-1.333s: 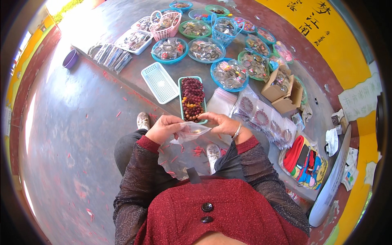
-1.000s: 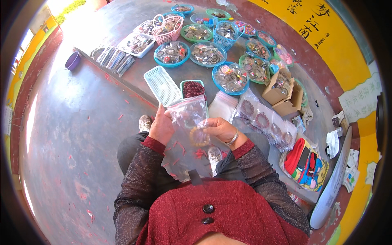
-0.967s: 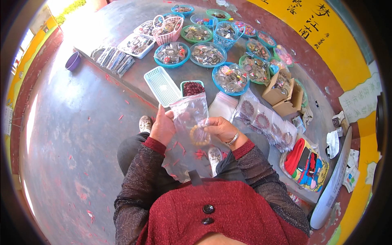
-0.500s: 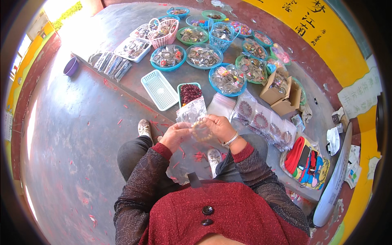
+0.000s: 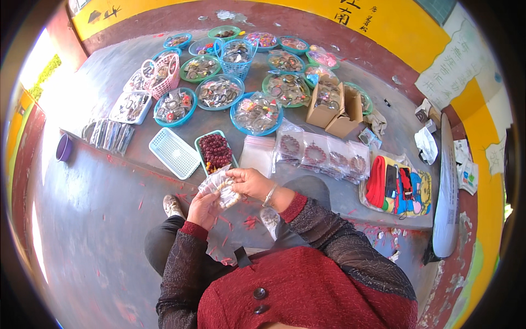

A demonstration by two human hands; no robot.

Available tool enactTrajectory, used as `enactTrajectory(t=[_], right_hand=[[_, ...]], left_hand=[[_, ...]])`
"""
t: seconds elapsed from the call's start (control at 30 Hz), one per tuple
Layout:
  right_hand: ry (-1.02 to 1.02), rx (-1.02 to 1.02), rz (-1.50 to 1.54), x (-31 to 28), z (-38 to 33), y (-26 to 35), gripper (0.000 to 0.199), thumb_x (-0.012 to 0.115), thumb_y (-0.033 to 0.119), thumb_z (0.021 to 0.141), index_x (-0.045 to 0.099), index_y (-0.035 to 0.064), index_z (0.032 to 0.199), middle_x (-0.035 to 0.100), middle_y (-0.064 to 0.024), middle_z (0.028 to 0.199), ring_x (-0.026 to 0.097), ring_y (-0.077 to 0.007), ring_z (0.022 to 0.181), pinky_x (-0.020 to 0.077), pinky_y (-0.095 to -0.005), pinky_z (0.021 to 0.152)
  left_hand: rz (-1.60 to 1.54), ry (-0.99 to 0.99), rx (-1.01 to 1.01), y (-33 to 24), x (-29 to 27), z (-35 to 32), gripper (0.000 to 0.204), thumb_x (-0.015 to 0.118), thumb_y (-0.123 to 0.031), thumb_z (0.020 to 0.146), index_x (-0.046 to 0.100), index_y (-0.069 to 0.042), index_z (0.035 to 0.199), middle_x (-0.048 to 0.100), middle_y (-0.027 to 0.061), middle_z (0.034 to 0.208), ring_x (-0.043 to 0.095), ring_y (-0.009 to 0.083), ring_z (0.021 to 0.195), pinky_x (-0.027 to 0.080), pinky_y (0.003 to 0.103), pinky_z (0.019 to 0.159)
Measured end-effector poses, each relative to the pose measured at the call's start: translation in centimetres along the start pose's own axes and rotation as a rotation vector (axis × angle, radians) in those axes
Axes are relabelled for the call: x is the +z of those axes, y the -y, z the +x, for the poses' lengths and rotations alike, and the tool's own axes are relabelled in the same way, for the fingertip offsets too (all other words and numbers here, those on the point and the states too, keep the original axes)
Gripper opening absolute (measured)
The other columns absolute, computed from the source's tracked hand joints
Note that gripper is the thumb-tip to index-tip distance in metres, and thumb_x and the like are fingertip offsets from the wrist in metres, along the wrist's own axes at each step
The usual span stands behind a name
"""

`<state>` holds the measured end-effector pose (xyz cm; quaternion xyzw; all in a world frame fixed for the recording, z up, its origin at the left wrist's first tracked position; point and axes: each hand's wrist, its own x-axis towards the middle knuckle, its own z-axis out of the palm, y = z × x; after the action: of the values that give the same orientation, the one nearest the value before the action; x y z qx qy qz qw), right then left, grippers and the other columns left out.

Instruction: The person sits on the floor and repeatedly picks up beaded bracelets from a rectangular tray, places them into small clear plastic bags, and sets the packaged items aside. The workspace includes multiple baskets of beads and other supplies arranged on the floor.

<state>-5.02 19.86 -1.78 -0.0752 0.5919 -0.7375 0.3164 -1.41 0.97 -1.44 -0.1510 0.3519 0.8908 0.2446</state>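
A small clear plastic bag [image 5: 212,183] is pinched by my left hand [image 5: 203,210], its fingers closed on the lower left side. My right hand [image 5: 250,183], with a pale bangle [image 5: 270,194] at the wrist, is closed at the right side of a cream bead bracelet [image 5: 228,196]. The bracelet lies against the bag; I cannot tell whether it is inside. Just beyond my hands stands a green-rimmed basket of dark red bead bracelets [image 5: 215,149]. A stack of flat clear bags [image 5: 257,153] lies beside that basket.
An empty pale blue basket [image 5: 174,153] sits left of the beads. Bagged bracelets [image 5: 315,154] lie in a row to the right. Several round trays, such as a blue one [image 5: 239,122], fill the raised floor behind, near an open cardboard box [image 5: 344,122]. A purple bowl [image 5: 64,148] stands far left.
The bracelet, held stretched between both hands before, is now bunched against the plastic bag. My left hand has shifted to the bag. The view has swung, so the surroundings sit further left.
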Motion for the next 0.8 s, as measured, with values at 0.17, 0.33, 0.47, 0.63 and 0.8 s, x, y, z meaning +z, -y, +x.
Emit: enactTrajectory(t=[0.17,0.33,0.47,0.63,0.8], right_hand=[[-0.031,0.022,0.067,-0.7,0.3,-0.5,0.048,0.054,0.0,0.08,0.04,-0.0056,0.125,0.06,-0.0076,0.095,0.057,-0.0096,0.075,0.0465,-0.0228,0.061],[-0.206,0.052,-0.192,-6.4,-1.8,3.6,0.036,0.055,0.008,0.076,0.055,-0.0013,0.11,0.064,-0.0066,0.086,0.058,-0.0098,0.057,0.0463,-0.0225,0.047],[-0.354,0.119,-0.125,-13.6,-2.3,4.7,0.017,0.057,0.015,0.076,0.062,0.0063,0.091,0.062,-0.0008,0.074,0.058,-0.0078,0.059,0.0425,-0.0203,0.045],[-0.529,0.07,0.108,-22.0,-0.7,3.5,0.019,0.055,0.008,0.079,0.057,0.0059,0.098,0.063,-0.0041,0.078,0.058,-0.0097,0.058,0.045,-0.021,0.044],[-0.665,-0.094,0.28,-24.1,0.7,0.8,0.014,0.05,0.006,0.082,0.054,0.0049,0.096,0.061,-0.0051,0.076,0.06,-0.0144,0.059,0.0476,-0.0229,0.045]], left_hand=[[0.191,-0.087,-0.032,0.0,-2.3,0.3,0.035,0.047,0.0,0.083,0.044,0.0,0.118,0.058,0.0125,0.105,0.061,0.0211,0.089,0.052,0.033,0.074],[0.231,-0.127,-0.101,-0.2,-0.5,-0.4,0.037,0.047,-0.006,0.086,0.04,-0.001,0.121,0.062,0.0143,0.093,0.062,0.0192,0.082,0.05,0.027,0.067],[0.247,-0.129,-0.102,-0.4,-0.3,-0.5,0.034,0.046,-0.007,0.087,0.041,0.0,0.12,0.062,0.0146,0.094,0.062,0.0186,0.081,0.05,0.026,0.066],[0.283,-0.112,-0.108,-0.2,-0.5,-0.1,0.03,0.044,-0.008,0.088,0.045,0.001,0.116,0.063,0.015,0.094,0.062,0.0172,0.078,0.05,0.025,0.066],[0.295,-0.138,-0.109,-0.4,-0.8,-0.3,0.026,0.044,-0.008,0.088,0.048,0.001,0.112,0.063,0.0142,0.094,0.062,0.0163,0.077,0.05,0.025,0.067]])
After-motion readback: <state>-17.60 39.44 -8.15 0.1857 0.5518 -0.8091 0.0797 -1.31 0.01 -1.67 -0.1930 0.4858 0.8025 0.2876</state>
